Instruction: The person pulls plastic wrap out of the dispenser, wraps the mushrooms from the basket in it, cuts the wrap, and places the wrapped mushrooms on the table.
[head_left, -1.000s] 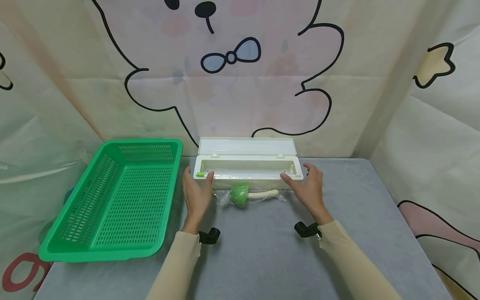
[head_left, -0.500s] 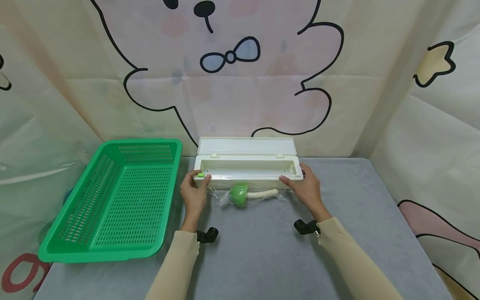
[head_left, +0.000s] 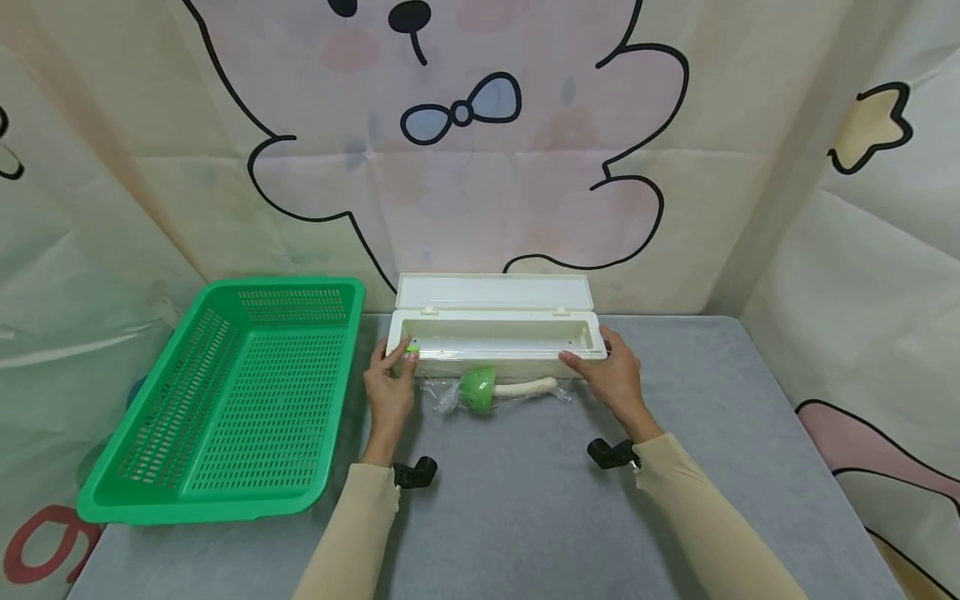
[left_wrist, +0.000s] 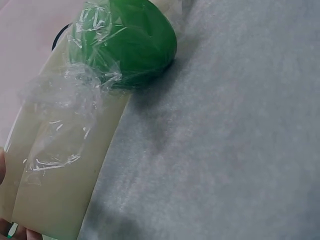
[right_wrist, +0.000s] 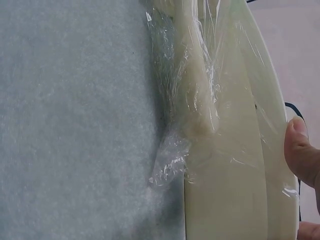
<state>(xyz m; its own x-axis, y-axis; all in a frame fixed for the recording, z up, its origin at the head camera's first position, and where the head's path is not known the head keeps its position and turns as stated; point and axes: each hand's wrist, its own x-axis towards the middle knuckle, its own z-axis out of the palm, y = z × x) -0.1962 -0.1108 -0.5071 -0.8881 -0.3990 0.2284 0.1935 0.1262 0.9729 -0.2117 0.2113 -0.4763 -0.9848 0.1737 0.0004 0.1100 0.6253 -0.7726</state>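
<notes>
A white cling film dispenser (head_left: 517, 367) with its lid (head_left: 495, 292) raised stands at the table's back. At its left end my left hand (head_left: 388, 396) grips the box, thumb on the front rim and index finger beside the small green slide cutter (head_left: 414, 348). My right hand (head_left: 618, 385) holds the right end, its thumb (right_wrist: 298, 145) on the front rim. Against the front lies a mushroom-shaped thing with a green cap (left_wrist: 135, 42) and a pale stem (head_left: 527, 388), under crinkled clear film (right_wrist: 170, 160). The film runs up the dispenser's front wall.
A green perforated basket (head_left: 318, 467) stands on the left of the grey table (head_left: 517, 517). Right behind the dispenser hangs a fabric backdrop (head_left: 555, 208) with a cartoon print, and more fabric closes off both sides.
Both hands have closed onto the dispenser's ends. The green slide cutter has shifted slightly right along the rim with my left index finger. The mushroom-shaped thing has stayed in place.
</notes>
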